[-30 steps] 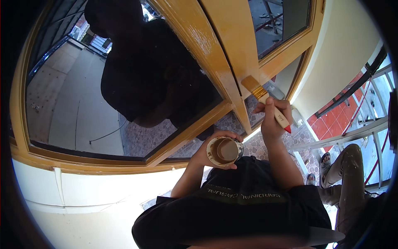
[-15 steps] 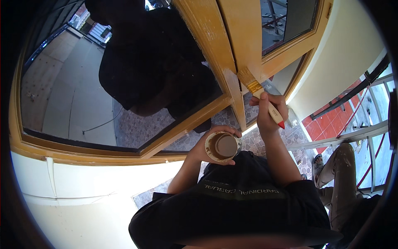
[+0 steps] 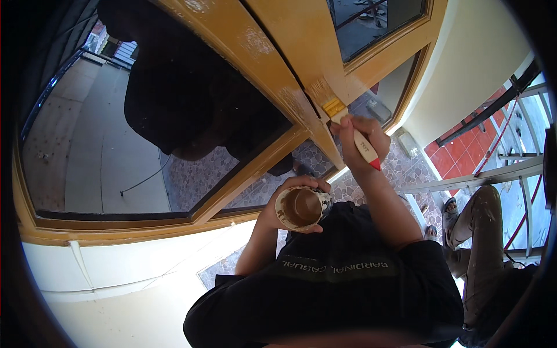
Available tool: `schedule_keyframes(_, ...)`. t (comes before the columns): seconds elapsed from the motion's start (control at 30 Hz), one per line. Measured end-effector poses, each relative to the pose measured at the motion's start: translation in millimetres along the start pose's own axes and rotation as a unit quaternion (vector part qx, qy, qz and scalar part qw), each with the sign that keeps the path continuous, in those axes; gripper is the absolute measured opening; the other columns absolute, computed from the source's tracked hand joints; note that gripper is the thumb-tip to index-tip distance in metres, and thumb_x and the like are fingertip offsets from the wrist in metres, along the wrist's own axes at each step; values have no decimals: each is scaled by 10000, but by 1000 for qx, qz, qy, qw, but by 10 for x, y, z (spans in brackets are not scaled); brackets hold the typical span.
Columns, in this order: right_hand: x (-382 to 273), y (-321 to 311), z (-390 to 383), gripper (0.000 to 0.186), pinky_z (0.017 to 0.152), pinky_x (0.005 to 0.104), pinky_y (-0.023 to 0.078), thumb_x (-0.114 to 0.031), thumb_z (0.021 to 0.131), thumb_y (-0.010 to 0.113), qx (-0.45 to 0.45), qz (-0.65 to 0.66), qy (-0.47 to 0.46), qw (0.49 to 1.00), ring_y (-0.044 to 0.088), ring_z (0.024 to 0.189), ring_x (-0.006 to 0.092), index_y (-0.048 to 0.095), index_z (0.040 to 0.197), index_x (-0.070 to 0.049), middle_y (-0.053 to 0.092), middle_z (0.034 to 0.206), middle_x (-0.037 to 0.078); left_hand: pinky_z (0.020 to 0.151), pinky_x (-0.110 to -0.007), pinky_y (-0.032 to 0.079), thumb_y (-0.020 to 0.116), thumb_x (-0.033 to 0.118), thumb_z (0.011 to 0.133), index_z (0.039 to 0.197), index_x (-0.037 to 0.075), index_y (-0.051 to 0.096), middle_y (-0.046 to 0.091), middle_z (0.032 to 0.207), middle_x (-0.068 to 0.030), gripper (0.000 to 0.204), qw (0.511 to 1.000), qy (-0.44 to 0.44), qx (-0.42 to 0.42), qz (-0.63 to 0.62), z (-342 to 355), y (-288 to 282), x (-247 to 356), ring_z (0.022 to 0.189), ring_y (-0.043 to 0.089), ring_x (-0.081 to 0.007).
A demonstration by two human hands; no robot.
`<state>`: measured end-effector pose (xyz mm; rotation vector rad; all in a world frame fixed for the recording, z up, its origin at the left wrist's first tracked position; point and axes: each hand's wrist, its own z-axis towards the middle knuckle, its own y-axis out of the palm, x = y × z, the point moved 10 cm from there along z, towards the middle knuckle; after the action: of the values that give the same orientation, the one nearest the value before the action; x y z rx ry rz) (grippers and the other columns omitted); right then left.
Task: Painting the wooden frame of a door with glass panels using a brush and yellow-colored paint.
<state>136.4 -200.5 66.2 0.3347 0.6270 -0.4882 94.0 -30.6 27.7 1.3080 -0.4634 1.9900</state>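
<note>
down close, the dark shirt (image 3: 342, 278) fills the bottom, and just beyond it the left hand (image 3: 270, 213) is wrapped around a paint-smeared cup (image 3: 282, 206), tipped so we look right into its mouth, brown paint (image 3: 307, 207) inside. a touch further out, up and to the right, here's the right hand (image 3: 374, 134), fingers clamped on the pale, red-tipped handle of a flat paintbrush (image 3: 335, 108)! its bristles are on the yellow-brown door frame (image 3: 290, 23), right by the dark gap, wood streaky around them. off to the right, a bent leg (image 3: 484, 232) in stained brown trousers, sandalled foot on the patterned floor (image 3: 415, 168). past the frame, dark glass (image 3: 226, 98) throws back a silhouette, and over on the right lie red tiles (image 3: 464, 153) behind metal bars (image 3: 493, 177).
</note>
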Motion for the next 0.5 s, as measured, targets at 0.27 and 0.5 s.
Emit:
schedule_keyframes(0.27, -167, -91, 376, 202, 508, 229, 493, -110, 813, 762, 70, 65, -8, 995, 663, 565, 150, 593, 896, -36, 669, 715, 68, 982, -453, 450, 885, 12, 604, 1302, 51, 430, 556, 1211, -160, 835, 999, -19, 24, -18, -45, 66, -46, 1176, 541, -308)
schedule_keyframes(0.5, 139, 14, -87, 141, 524, 236, 499, 12, 800, 716, 10, 53, 6, 999, 664, 586, 144, 587, 838, -27, 658, 723, 88, 983, -461, 459, 893, 19, 595, 1290, 42, 428, 550, 1222, -183, 836, 999, -30, 37, -15, -57, 91, -42, 1175, 545, -297)
